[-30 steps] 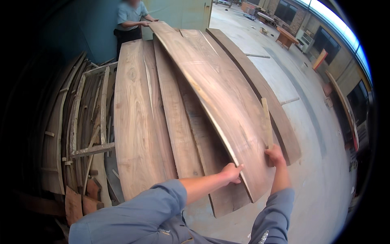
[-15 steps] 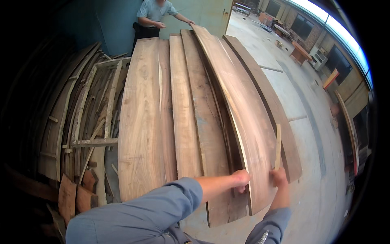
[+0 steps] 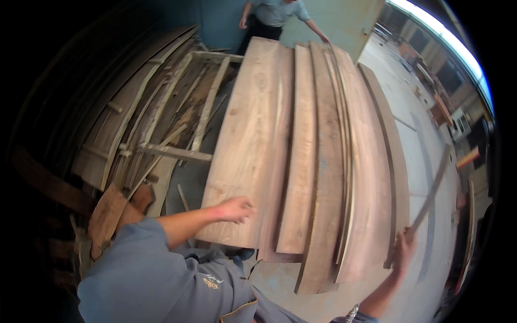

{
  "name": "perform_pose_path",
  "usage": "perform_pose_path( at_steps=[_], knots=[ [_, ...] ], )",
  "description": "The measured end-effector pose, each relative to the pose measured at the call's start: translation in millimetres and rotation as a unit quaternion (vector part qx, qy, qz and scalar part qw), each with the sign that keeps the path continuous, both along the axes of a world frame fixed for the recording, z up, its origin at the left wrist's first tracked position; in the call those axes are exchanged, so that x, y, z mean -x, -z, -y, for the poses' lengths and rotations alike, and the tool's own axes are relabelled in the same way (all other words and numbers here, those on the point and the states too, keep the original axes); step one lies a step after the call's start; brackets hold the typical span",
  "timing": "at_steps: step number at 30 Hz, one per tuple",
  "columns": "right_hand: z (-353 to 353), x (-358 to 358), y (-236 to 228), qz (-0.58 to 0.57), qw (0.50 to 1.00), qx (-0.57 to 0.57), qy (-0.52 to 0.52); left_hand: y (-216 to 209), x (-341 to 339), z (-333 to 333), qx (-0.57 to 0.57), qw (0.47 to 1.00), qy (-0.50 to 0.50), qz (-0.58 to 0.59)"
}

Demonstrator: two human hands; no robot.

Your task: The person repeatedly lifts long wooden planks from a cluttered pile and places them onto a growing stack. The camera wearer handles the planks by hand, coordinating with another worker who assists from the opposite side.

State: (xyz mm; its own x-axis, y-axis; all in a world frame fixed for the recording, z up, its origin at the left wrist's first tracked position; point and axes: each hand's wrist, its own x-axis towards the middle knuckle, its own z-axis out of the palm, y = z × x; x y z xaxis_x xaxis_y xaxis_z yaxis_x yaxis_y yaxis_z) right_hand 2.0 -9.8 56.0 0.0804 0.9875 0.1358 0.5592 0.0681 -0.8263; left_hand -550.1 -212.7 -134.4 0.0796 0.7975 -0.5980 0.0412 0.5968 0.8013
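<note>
My left hand (image 3: 235, 210) hovers over the near end of the wide, pale plank (image 3: 247, 124) on the left. Its fingers are loosely bent and a little blurred, with nothing visible in them. At the right, beyond the outermost dark plank (image 3: 379, 113), my right hand (image 3: 404, 248) is closed around the lower end of a narrow wooden stick (image 3: 433, 188), which slants up to the right. Between my hands lie more long planks side by side: a narrow pale one (image 3: 303, 145), a brown one with a rough edge (image 3: 327, 177) and a wide pinkish one (image 3: 372, 177).
At the far end a person (image 3: 272, 13) in a grey shirt reaches one hand to the planks. Stacked boards (image 3: 129, 102), a wooden frame (image 3: 175, 152) and offcuts (image 3: 110, 215) stand at the left. A concrete floor (image 3: 420, 145) stretches along the right.
My left hand has left the pinkish plank's edge and moved left. That plank now lies closer against its brown neighbour. My right hand has swung right with the stick; the view has shifted too.
</note>
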Motion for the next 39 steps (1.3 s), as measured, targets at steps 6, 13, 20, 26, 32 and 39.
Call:
perform_pose_path(
  at_steps=[6,13,20,26,32,39],
  knots=[
    [76,294,137,-0.161,0.941,0.238,-0.178,36,217,195,0.003,0.947,-0.309,-0.084],
    [164,643,200,-0.143,0.856,0.405,-0.288,100,501,398,-0.021,0.806,-0.577,-0.132],
    [68,863,294,0.008,0.888,0.336,-0.315,153,767,544,0.048,0.685,-0.643,-0.340],
    [85,935,337,0.223,0.938,0.019,-0.266,173,936,570,0.093,0.667,-0.645,-0.360],
    [193,958,310,0.229,0.873,0.004,-0.430,281,1078,642,0.148,0.612,-0.722,-0.286],
    [242,894,248,0.360,0.835,0.072,-0.410,294,1117,646,0.146,0.628,-0.757,-0.107]
  ],
)
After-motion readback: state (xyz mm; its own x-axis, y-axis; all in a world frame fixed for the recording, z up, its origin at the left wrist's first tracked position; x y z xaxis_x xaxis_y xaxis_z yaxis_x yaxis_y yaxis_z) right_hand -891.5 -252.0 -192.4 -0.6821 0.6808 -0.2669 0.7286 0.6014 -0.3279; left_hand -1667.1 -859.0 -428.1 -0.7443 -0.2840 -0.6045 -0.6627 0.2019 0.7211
